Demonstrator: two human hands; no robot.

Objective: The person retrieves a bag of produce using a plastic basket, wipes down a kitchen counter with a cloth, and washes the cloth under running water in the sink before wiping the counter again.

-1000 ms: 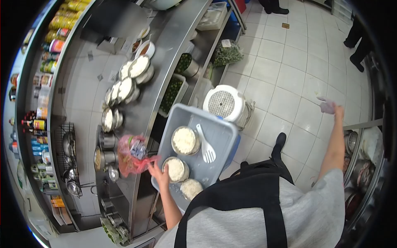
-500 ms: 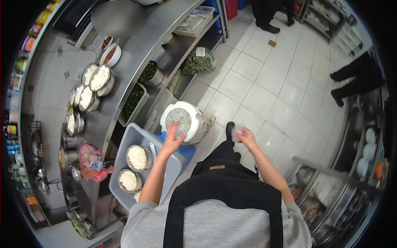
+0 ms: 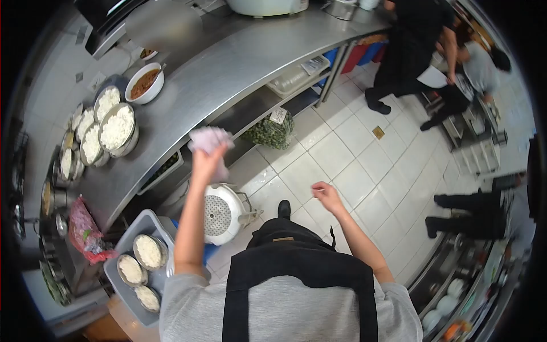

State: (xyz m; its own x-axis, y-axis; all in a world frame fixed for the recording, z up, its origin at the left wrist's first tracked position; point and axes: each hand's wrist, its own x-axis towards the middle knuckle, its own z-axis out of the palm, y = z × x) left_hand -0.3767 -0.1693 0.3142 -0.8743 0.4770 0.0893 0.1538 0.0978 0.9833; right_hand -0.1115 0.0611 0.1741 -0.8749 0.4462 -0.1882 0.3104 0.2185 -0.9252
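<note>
My left hand (image 3: 207, 164) is closed on a pale pink cloth (image 3: 209, 138), blurred by motion. It is at the front edge of the steel counter (image 3: 188, 97); whether the cloth touches the metal I cannot tell. My right hand (image 3: 327, 197) hangs over the floor in front of my body, its fingers loosely bent and apart, with nothing visible in them. On the counter's left part stand several metal bowls of white rice (image 3: 118, 127), close together. Behind them is a white bowl of reddish-brown sauce (image 3: 143, 83) with a spoon.
A grey tub (image 3: 121, 285) at my left holds three bowls of rice. Beside it is a white stool with a perforated top (image 3: 218, 215). A bag of greens (image 3: 273, 130) is beneath the counter. Co-workers (image 3: 413, 51) stand at the far right; another's legs (image 3: 467, 215) show nearer.
The cloth has passed from my right hand to my left, which has moved up to the counter edge. My view has turned, bringing more counter and co-workers into sight.
</note>
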